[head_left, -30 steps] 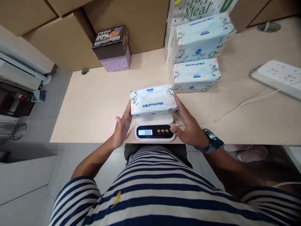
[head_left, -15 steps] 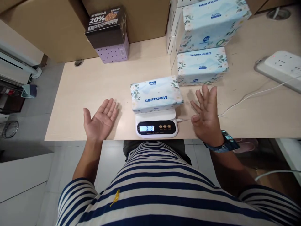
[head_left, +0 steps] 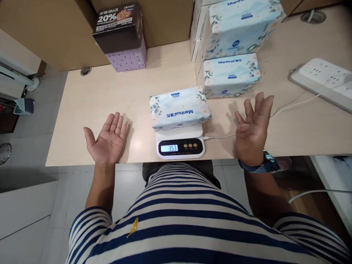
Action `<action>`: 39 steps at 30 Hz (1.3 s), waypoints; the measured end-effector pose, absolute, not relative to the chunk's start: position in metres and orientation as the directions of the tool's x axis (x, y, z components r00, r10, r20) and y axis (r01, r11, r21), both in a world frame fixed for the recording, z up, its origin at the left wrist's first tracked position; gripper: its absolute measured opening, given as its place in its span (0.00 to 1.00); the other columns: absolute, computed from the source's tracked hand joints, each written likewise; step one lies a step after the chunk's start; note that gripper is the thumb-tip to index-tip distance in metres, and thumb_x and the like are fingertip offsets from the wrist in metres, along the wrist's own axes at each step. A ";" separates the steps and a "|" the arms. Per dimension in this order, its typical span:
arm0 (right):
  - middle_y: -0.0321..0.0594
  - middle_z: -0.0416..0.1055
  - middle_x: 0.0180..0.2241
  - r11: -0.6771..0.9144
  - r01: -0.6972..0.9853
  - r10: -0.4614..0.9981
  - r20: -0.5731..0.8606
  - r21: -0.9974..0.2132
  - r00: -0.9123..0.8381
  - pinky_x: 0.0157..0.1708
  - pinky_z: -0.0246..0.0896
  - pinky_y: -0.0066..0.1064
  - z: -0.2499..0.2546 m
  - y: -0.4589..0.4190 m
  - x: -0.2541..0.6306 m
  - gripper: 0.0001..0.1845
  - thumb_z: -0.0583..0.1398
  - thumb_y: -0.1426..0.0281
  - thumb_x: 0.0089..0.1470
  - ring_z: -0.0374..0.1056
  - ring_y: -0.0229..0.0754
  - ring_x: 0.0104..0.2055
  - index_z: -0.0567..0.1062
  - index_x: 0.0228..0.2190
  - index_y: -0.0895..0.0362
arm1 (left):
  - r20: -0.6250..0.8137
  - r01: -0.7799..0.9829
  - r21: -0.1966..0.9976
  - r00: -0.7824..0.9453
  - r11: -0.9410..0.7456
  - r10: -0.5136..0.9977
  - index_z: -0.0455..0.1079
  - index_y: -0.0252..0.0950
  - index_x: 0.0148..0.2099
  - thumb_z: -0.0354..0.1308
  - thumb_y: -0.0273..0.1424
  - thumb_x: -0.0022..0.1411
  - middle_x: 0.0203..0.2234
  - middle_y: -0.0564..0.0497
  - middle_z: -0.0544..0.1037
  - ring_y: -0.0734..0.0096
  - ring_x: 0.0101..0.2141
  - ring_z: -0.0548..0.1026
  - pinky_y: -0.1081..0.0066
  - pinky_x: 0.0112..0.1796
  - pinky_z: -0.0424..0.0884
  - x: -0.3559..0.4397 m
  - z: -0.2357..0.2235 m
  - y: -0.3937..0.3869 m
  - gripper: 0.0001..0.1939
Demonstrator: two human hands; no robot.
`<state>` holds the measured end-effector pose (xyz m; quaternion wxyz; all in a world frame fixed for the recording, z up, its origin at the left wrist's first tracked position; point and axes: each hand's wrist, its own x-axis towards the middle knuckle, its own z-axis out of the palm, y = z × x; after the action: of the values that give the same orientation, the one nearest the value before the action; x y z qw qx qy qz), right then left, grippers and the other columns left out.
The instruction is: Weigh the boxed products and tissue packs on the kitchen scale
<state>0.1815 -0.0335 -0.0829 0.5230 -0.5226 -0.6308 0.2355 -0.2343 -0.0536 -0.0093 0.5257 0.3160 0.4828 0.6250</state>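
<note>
A pack of Manhua tissues (head_left: 180, 109), pale blue with a floral print, rests on a white digital scale (head_left: 162, 156) near the desk's front edge. The scale's lit display (head_left: 169, 148) appears to read 353, perhaps with a decimal point. To the left of the scale, my left hand (head_left: 106, 141) is held palm up with fingers stretched out, touching nothing. On the other side, my right hand (head_left: 251, 134) is raised with its fingers spread, also holding nothing. A watch (head_left: 268, 161) is on my right wrist. A white cable (head_left: 220, 137) runs from the scale behind my right hand.
Two more tissue packs (head_left: 231, 75) are stacked behind the scale, beside white boxes (head_left: 196, 29). A black box (head_left: 119, 31) sits on a lilac box (head_left: 128, 60) at the back left. A power strip (head_left: 324, 73) lies to the right. Large cardboard boxes (head_left: 63, 33) line the back.
Both hands have moved outward, away from the scale, and my right hand's fingers have spread more. The display reading has risen from about 312 to 353. The view has shifted slightly.
</note>
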 end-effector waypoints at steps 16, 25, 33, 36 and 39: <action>0.37 0.40 0.83 0.325 0.349 0.913 0.388 -0.879 0.126 0.76 0.54 0.65 -0.096 -0.027 0.187 0.50 0.55 0.34 0.63 0.46 0.61 0.84 0.43 0.78 0.26 | -0.109 -0.336 0.941 -0.230 0.027 0.967 0.79 0.43 0.62 0.46 0.70 0.69 0.76 0.45 0.68 0.53 0.79 0.59 0.57 0.75 0.66 -0.224 -0.017 -0.054 0.43; 0.38 0.41 0.83 0.310 0.340 0.914 0.376 -0.888 0.150 0.76 0.55 0.65 -0.095 -0.026 0.187 0.48 0.56 0.36 0.65 0.48 0.60 0.84 0.45 0.78 0.28 | -0.029 -0.274 0.962 -0.162 -0.016 0.986 0.78 0.47 0.65 0.47 0.74 0.65 0.78 0.51 0.65 0.52 0.81 0.53 0.53 0.78 0.58 -0.214 -0.012 -0.055 0.46; 0.40 0.43 0.83 0.296 0.355 0.920 0.364 -0.887 0.143 0.75 0.57 0.63 -0.098 -0.028 0.189 0.46 0.54 0.37 0.66 0.49 0.60 0.83 0.48 0.78 0.29 | -0.034 -0.236 0.972 -0.194 -0.013 0.981 0.77 0.47 0.65 0.46 0.75 0.64 0.78 0.50 0.64 0.50 0.81 0.52 0.51 0.79 0.56 -0.218 -0.013 -0.062 0.47; 0.40 0.44 0.83 0.315 0.350 0.914 0.382 -0.882 0.139 0.75 0.59 0.64 -0.101 -0.028 0.190 0.44 0.54 0.38 0.67 0.50 0.59 0.83 0.49 0.77 0.28 | -0.036 -0.233 0.972 -0.202 -0.012 0.979 0.78 0.48 0.65 0.45 0.74 0.65 0.78 0.51 0.64 0.52 0.81 0.53 0.52 0.79 0.56 -0.219 -0.015 -0.064 0.46; 0.40 0.44 0.83 0.303 0.371 0.917 0.374 -0.878 0.137 0.74 0.60 0.66 -0.101 -0.028 0.190 0.46 0.54 0.35 0.65 0.49 0.61 0.83 0.49 0.78 0.29 | -0.042 -0.233 0.972 -0.216 -0.009 0.976 0.78 0.48 0.65 0.45 0.74 0.65 0.78 0.51 0.65 0.52 0.81 0.53 0.53 0.78 0.57 -0.219 -0.017 -0.064 0.46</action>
<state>0.1898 -0.0279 -0.1011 0.5339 -0.5322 -0.6052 0.2557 -0.2186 -0.0640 -0.0168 0.5011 0.3755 0.4941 0.6031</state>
